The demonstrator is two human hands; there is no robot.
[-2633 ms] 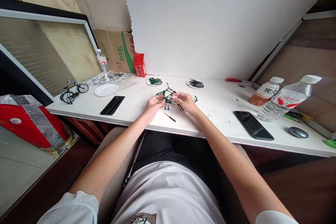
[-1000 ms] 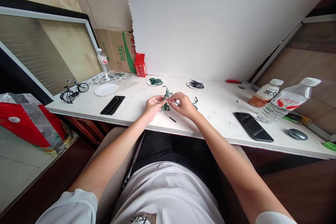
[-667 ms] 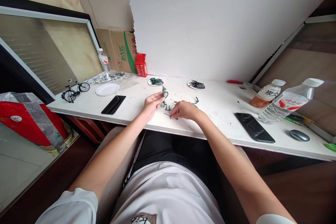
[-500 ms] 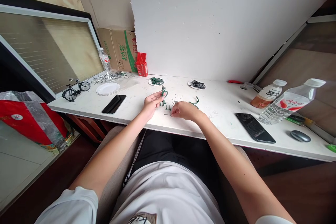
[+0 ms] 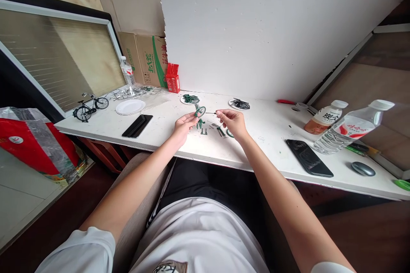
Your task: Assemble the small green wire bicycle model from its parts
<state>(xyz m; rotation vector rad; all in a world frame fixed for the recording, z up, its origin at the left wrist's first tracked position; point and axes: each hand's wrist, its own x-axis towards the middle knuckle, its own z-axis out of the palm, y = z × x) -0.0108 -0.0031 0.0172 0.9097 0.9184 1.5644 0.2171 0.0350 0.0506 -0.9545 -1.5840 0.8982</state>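
Between the fingertips of my left hand [image 5: 182, 128] is a small green toy bicycle wheel [image 5: 201, 111], part of a green model piece. My right hand [image 5: 233, 124] pinches a thin dark rod [image 5: 210, 113], its far end pointing left at the wheel; whether they touch I cannot tell. Below my hands, small green bicycle parts [image 5: 204, 131] and dark slender pieces [image 5: 221, 131] lie on the white table [image 5: 198, 153]. Another green curved part [image 5: 229, 133] is partly hidden by my right hand.
Behind stand a plate of green parts [image 5: 191, 99] and a plate of black parts [image 5: 239, 104]. A finished black model bicycle [image 5: 90, 106], white plate [image 5: 130, 107] and phone [image 5: 137, 126] are left. Right are another phone [image 5: 309, 158], bottles [image 5: 352, 127] and a mouse [image 5: 363, 169].
My right hand has lifted the thin rod off the tabletop and brought it up beside the green wheel. My left hand keeps its hold, with the wheel turned slightly.
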